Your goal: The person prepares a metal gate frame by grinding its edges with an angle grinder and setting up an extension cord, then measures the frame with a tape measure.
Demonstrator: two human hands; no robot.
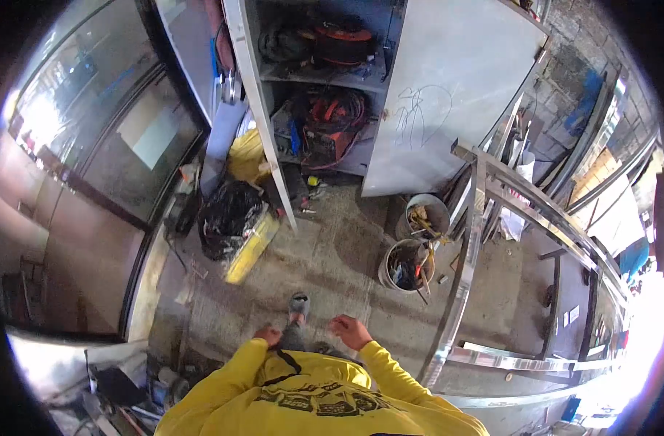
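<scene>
My left hand (268, 334) hangs low in front of my body, close to my leg, and its fingers are mostly hidden. Held a little out from my waist, my right hand (351, 332) has loosely bent fingers with nothing visible in them. Both arms are in the yellow sleeves of my shirt (314, 385). Between the hands one foot in a grey shoe (299, 301) is on the concrete floor (339, 265). Ahead stands a metal cabinet with its white door (448, 87) swung out to the right.
Red equipment (328, 138) and a reel (343, 42) fill the cabinet shelves. Two buckets of tools, one nearer (390, 272) and one behind (437, 211), stand below the door. A black bag (226, 218) lies left beside a yellow block (252, 251). A metal frame (466, 276) extends along the right.
</scene>
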